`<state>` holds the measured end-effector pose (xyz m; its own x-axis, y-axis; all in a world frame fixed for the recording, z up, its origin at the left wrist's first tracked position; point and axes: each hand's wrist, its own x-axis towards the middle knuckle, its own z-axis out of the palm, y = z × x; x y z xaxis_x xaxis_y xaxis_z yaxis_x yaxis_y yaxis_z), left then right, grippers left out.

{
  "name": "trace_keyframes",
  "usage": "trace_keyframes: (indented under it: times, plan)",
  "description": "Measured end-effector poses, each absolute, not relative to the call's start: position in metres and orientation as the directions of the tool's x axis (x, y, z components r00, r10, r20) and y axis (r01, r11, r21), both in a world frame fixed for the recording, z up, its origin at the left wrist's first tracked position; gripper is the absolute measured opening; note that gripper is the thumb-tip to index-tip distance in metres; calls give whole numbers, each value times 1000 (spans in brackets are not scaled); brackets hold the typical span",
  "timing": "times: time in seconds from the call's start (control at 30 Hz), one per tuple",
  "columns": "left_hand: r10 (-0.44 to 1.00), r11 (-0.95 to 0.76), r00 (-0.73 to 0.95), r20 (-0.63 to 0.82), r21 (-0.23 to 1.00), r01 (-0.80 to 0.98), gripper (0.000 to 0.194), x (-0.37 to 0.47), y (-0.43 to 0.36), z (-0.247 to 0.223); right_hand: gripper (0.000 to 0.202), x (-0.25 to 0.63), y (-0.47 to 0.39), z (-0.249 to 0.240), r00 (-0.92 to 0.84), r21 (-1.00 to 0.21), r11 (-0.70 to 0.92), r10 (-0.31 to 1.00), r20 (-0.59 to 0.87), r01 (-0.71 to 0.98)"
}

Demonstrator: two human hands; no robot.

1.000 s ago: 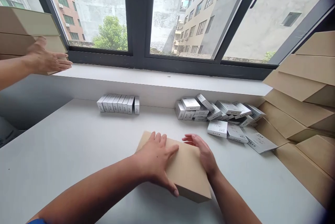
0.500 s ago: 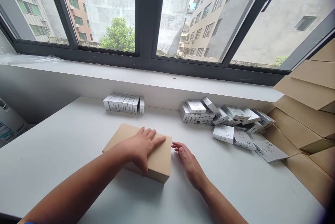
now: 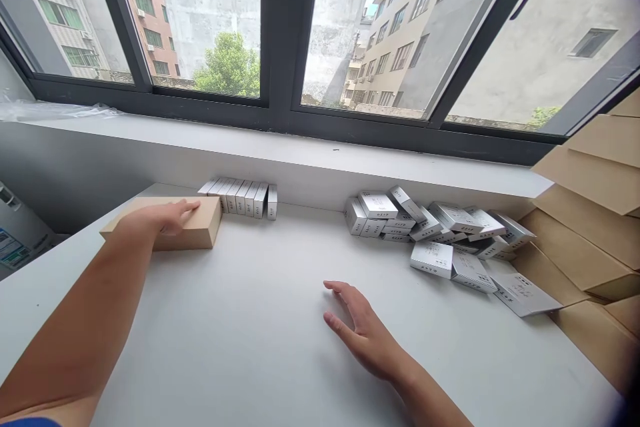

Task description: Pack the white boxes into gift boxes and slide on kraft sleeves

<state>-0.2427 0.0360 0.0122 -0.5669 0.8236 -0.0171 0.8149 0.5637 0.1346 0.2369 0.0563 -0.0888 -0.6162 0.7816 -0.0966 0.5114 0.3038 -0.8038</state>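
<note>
A brown cardboard box lies on the white table at the left. My left hand rests on it, with its fingers over the top face and the lower part of the hand at the front edge, holding the box. Its far right corner hides the lower part of some small silver boxes lined up in a row by the wall. Over the middle of the table, my right hand is open with thumb and fingers apart. It touches no box.
A loose pile of small silver boxes lies at the back right, with a flattened silver carton beside it. Stacked brown cardboard stands along the right edge. A windowsill runs behind the white table.
My left hand has moved the cardboard box from the table's middle to the back left, beside the silver row. My right hand has stayed near its place, its thumb now spread from the fingers.
</note>
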Motion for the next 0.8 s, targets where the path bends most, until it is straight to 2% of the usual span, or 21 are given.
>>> trace_keyframes:
  times: [0.07, 0.1, 0.2, 0.27, 0.33, 0.4, 0.5, 0.57, 0.7, 0.8]
  plan:
    - [741, 662, -670, 43, 122, 740, 56, -243, 36, 17, 67, 236, 57, -91, -585, -787, 292, 804, -105, 543]
    - [717, 682, -692, 88, 120, 722, 53, -236, 39, 19, 70, 236, 57, -92, -566, -778, 288, 818, -104, 558]
    - [688, 619, -645, 332, 196, 761, 61, -201, 56, 19, 77, 237, 61, -97, -534, -756, 284, 840, -101, 590]
    - [703, 554, -604, 375, 244, 796, 69, -185, 75, 14, 78, 239, 64, -100, -532, -753, 280, 840, -108, 595]
    - [739, 552, -607, 291, 254, 794, 83, -185, 97, 9, 79, 241, 66, -102, -529, -762, 266, 841, -116, 590]
    - [754, 612, -644, 133, 217, 761, 96, -200, 117, 4, 79, 244, 69, -103, -516, -781, 245, 849, -112, 574]
    - [758, 646, -651, -27, 173, 744, 92, -230, 136, -1, 77, 248, 73, -103, -497, -798, 217, 860, -116, 562]
    - [776, 627, -628, -56, 173, 760, 88, -242, 142, -4, 77, 249, 75, -103, -493, -798, 206, 861, -127, 566]
    - [827, 557, -560, -38, 187, 809, 102, -247, 138, -8, 78, 250, 77, -101, -497, -793, 206, 857, -138, 574]
    - [878, 474, -477, -41, 215, 854, 105, -240, 131, -9, 78, 251, 75, -97, -504, -788, 204, 850, -151, 580]
